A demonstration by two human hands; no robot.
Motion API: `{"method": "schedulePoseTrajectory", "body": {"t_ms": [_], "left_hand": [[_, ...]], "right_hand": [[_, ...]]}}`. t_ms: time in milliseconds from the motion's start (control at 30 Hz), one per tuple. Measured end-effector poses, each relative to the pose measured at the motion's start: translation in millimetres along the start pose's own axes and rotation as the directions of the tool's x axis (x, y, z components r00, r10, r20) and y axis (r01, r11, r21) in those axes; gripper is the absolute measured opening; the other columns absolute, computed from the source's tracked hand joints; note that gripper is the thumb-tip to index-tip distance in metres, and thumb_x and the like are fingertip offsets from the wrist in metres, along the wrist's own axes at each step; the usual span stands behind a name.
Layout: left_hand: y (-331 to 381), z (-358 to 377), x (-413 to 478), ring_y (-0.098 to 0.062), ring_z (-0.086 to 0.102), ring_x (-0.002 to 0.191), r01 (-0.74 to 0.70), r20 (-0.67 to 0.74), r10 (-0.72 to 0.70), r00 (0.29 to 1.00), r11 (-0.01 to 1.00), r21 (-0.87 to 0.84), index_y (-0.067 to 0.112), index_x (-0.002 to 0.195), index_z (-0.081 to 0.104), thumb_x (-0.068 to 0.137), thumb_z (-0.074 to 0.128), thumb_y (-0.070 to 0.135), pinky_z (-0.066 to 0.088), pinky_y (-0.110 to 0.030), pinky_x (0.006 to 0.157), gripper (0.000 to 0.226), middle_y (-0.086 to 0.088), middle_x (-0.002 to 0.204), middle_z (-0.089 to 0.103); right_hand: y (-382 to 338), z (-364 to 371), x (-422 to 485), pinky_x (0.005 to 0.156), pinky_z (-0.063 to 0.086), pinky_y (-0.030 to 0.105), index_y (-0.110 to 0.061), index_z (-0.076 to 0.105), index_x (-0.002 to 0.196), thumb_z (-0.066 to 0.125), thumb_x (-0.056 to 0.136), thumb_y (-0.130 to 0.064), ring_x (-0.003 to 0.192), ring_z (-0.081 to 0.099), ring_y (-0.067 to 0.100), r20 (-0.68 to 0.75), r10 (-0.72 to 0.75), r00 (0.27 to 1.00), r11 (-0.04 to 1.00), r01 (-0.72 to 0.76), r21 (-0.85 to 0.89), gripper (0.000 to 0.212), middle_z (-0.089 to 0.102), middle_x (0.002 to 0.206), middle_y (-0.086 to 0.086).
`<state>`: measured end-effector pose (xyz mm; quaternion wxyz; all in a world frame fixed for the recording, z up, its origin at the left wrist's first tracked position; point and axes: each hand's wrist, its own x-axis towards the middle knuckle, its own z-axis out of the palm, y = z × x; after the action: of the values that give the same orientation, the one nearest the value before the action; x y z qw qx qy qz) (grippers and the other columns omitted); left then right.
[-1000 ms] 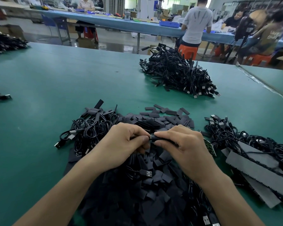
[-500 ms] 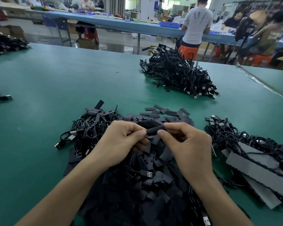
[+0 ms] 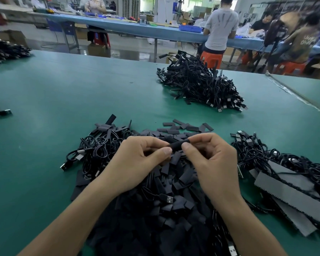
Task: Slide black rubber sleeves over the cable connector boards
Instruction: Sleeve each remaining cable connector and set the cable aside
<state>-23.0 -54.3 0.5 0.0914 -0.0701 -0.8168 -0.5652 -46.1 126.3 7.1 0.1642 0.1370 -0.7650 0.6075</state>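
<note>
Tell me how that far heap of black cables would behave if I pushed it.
The cable heap would probably drag as one clump, since its cables look tangled. Likely floppy: thin loops sag across the green table. Unlikely to roll.

A green table (image 3: 63, 93) is spread under and beyond the left hand (image 3: 135, 163). Far ahead of the right hand (image 3: 216, 163), a long blue workbench (image 3: 137, 29) is set across a glossy grey floor (image 3: 129, 48); orange stools (image 3: 211, 59) and cardboard boxes (image 3: 13, 36) are placed beside it.
</note>
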Motion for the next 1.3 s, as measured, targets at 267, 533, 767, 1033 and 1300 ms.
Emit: {"method": "schedulePoseTrajectory", "body": {"t_ms": [267,533,767,1033,1300], "left_hand": [[9.5,-19.3,0.5,-0.023,0.058,0.045,0.065,-0.252,0.051,0.966,0.899,0.433,0.018,0.071,0.068,0.093,0.05,0.055,0.055,-0.038,0.054,0.047,0.002,0.048,0.059],[1.5,-39.7,3.0,-0.035,0.06,0.097,0.461,-0.507,-0.087,0.857,0.568,0.682,0.03,0.123,0.066,0.097,0.056,0.037,0.041,-0.039,0.072,0.029,-0.005,0.109,0.063],[6.2,-39.5,-0.4,-0.032,0.059,0.099,0.283,-0.446,0.147,0.883,0.59,0.756,0.024,0.107,0.076,0.09,0.068,0.024,0.048,-0.044,0.081,0.019,-0.002,0.106,0.068],[19.5,27.8,-13.2,0.001,0.066,0.086,-0.033,-0.006,0.035,0.999,0.989,0.147,0.032,0.106,0.068,0.082,0.08,0.023,0.053,-0.014,0.074,0.028,0.018,0.088,0.068],[1.9,40.3,-10.5,-0.016,0.058,0.073,0.046,0.083,-0.034,0.996,0.988,-0.147,0.026,0.09,0.066,0.086,0.076,0.027,0.051,-0.043,0.071,0.011,-0.013,0.086,0.068]], "right_hand": [[-21.3,-12.3,1.2,0.078,0.051,0.009,-0.024,0.072,0.102,0.073,0.087,-0.011,0.076,0.067,-0.003,0.02,-0.162,0.987,0.914,0.157,-0.373,0.02,0.07,0.084,-0.02],[-35.5,-25.4,-4.7,0.092,0.041,0.039,-0.032,0.056,0.131,0.075,0.083,-0.032,0.113,0.053,0.024,0.139,-0.007,0.99,0.439,0.128,-0.889,0.051,0.061,0.118,-0.003],[-18.7,-31.8,5.2,0.07,0.052,0.034,-0.025,0.054,0.107,0.06,0.095,-0.017,0.083,0.064,0.021,0.112,0.173,0.979,0.595,-0.013,-0.804,0.016,0.066,0.093,0.0],[4.4,-42.1,20.8,0.069,0.045,0.012,-0.027,0.07,0.085,0.076,0.085,-0.017,0.077,0.066,-0.002,0.408,0.251,0.878,0.942,-0.125,-0.311,0.012,0.072,0.08,-0.013],[6.9,-52.5,23.5,0.069,0.05,0.015,-0.017,0.075,0.083,0.078,0.076,-0.016,0.074,0.065,0.006,0.528,0.15,0.836,0.974,-0.217,0.068,0.008,0.072,0.079,-0.001]]}}
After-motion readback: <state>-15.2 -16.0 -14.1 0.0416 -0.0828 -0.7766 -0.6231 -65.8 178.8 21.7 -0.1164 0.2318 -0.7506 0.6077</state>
